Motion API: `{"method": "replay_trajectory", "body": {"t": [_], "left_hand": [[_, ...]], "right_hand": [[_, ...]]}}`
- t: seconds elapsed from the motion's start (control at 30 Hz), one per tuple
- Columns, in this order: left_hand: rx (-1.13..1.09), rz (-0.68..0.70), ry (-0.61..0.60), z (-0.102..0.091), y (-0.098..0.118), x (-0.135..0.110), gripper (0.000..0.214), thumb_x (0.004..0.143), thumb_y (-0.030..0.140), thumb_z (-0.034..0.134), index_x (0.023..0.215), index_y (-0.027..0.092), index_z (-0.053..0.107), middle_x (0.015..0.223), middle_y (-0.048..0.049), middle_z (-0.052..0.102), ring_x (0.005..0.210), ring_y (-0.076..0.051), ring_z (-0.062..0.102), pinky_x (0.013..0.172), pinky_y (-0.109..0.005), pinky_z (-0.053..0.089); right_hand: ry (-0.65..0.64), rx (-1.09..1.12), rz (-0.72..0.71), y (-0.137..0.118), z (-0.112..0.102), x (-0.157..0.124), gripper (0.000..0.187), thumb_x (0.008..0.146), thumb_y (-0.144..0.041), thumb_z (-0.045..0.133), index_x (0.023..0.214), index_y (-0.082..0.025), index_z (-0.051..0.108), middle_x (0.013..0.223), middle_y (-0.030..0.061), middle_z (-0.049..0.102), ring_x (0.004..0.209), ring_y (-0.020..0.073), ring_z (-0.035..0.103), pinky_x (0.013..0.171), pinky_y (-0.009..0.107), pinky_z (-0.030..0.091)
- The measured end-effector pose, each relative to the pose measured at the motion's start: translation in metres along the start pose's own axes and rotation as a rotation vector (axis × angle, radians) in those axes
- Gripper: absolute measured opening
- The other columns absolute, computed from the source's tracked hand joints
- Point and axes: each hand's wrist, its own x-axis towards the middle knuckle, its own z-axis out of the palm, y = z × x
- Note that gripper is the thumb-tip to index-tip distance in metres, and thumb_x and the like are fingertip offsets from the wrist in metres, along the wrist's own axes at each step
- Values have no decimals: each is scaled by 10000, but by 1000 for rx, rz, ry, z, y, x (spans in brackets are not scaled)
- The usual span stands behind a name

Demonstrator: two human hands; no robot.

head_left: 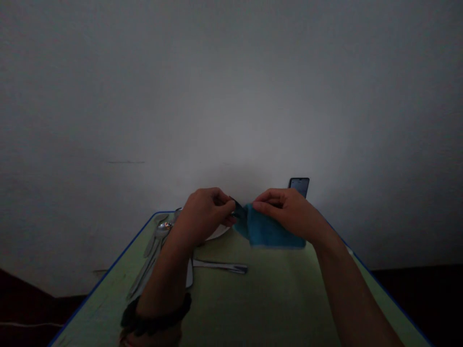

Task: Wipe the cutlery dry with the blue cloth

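Note:
A teal-blue cloth (277,234) is held up above the table between my two hands. My right hand (285,209) pinches its upper edge, and most of the cloth hangs below those fingers. My left hand (210,212) is closed on a dark, gathered part at the cloth's left end. Below the hands, a piece of metal cutlery (221,266) lies crosswise on the table, its left end hidden by my left forearm. Left of that forearm lie several metal spoons (164,228) in a bunch.
The pale green table (275,303) has a blue edge and stands against a grey wall (231,106). A phone (300,186) leans upright behind my right hand. A whitish rounded item (219,232), perhaps a plate, shows partly behind my left hand.

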Motion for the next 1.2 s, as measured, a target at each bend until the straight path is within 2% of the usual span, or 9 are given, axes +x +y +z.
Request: {"method": "replay_trajectory", "body": {"t": [0.13,0.27,0.33,0.43,0.53,0.67,0.9,1.03,1.2], "left_hand": [[-81,17,24,-1,-4,3,175,717,321,595,691,150,569,582,-26,675,570,-168,673,525,-239,519],[-242,9,-21,-1,-1,2,140,733,275,589,692,146,551,595,0,655,597,-147,673,575,-236,537],[-286,5,-34,0,1,2,134,739,267,586,708,145,541,612,0,653,607,-143,671,596,-242,541],[-280,9,-45,2,1,2,140,742,268,582,722,144,521,641,-9,649,633,-151,670,619,-264,543],[-179,47,-60,1,0,2,156,751,286,562,712,149,500,628,-11,639,604,-147,653,585,-266,534],[44,50,-216,-5,-2,-3,216,782,349,506,714,145,515,624,-18,636,524,-131,608,485,-240,496],[125,66,-497,-4,6,-12,249,813,360,446,700,153,526,568,3,615,472,-118,589,439,-209,473],[182,128,-415,-4,12,-14,248,823,358,429,711,160,528,582,3,622,485,-117,592,452,-202,462],[276,161,-166,-12,15,-12,283,823,395,429,704,160,532,563,-4,621,485,-109,577,470,-196,422]], "right_hand": [[-253,-54,-166,-5,-3,-4,216,840,-279,433,910,-222,628,953,6,663,865,135,595,760,268,428],[-230,-56,-38,-3,-6,-7,318,779,-354,540,1071,-230,522,1055,29,632,923,151,578,753,263,429],[-244,-159,26,-2,-6,-7,365,778,-463,504,1038,-209,538,999,56,645,859,172,587,692,271,429],[-332,-331,-3,-2,-8,-6,424,814,-528,389,886,-172,608,870,76,648,756,180,578,624,272,403],[-309,-388,-64,-1,-9,-6,393,830,-489,390,897,-168,607,875,71,633,778,175,563,645,265,388],[-288,-431,-86,0,-9,-7,363,801,-488,448,898,-174,603,871,62,629,779,172,557,641,255,379],[-422,-440,-141,-8,2,-5,359,837,-448,387,833,-160,602,814,64,636,701,156,559,592,253,366],[-433,-382,-118,-8,3,-5,362,833,-464,387,870,-167,592,842,61,637,720,157,561,607,256,382],[-442,-319,-91,-5,-2,-7,409,812,-524,392,912,-178,587,891,60,635,758,169,561,640,265,402]]}}
